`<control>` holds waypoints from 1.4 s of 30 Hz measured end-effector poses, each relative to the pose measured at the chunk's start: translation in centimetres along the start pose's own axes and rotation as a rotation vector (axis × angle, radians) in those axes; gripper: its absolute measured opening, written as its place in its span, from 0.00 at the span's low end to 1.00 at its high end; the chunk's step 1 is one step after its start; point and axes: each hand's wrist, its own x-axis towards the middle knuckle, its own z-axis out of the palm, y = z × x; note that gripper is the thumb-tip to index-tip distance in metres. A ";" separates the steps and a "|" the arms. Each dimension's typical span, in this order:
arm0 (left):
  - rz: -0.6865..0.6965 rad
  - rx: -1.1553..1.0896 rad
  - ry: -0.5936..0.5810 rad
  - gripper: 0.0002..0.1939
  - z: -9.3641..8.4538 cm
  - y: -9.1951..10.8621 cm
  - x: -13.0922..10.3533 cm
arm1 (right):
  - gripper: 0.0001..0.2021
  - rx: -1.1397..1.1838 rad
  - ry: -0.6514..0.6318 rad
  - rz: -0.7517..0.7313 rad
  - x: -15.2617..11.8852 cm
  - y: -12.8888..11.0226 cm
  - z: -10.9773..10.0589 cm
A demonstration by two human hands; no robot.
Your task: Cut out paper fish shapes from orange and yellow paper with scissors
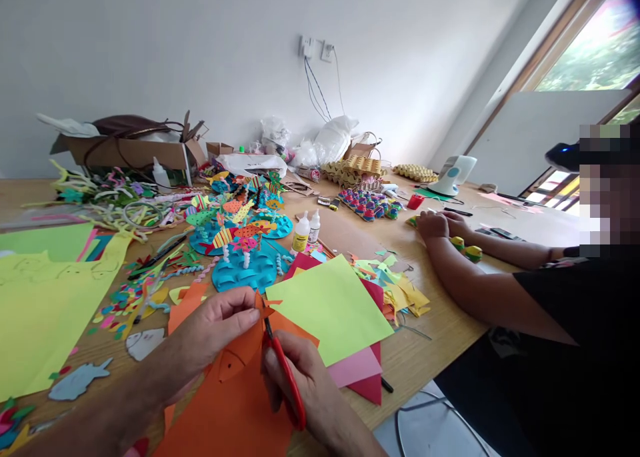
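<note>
"What do our hands have?"
"Our left hand pinches a piece of orange paper between thumb and fingers; our right hand is curled round the red scissors, blades at the paper."
"Where's that paper?"
"Above the counter (an orange sheet lies below), just this side of the blue base."

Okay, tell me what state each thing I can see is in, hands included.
Left hand, pinching a small orange paper piece.
Right hand, gripping red-handled scissors.
Scissors, blades at the orange piece, opening unclear.
Large orange paper sheet, marked with dark lines.
Yellow-green rectangular paper sheet, lying over a pink paper sheet.
White plastic bottle with yellow label, upright.
Brown cardboard box, open, filled above its rim.
White wall socket, plug inserted.
</note>
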 end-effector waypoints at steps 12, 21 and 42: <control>-0.013 0.029 -0.012 0.11 0.1 0.0 -0.2 | 0.20 0.015 0.006 0.015 -0.3 0.2 0.6; -0.031 -0.035 0.007 0.11 0.6 0.3 -0.2 | 0.19 0.020 0.017 0.012 -0.2 0.3 0.6; -0.061 -0.090 0.013 0.07 0.1 -0.7 -0.2 | 0.27 0.055 0.023 -0.034 -0.4 0.4 0.7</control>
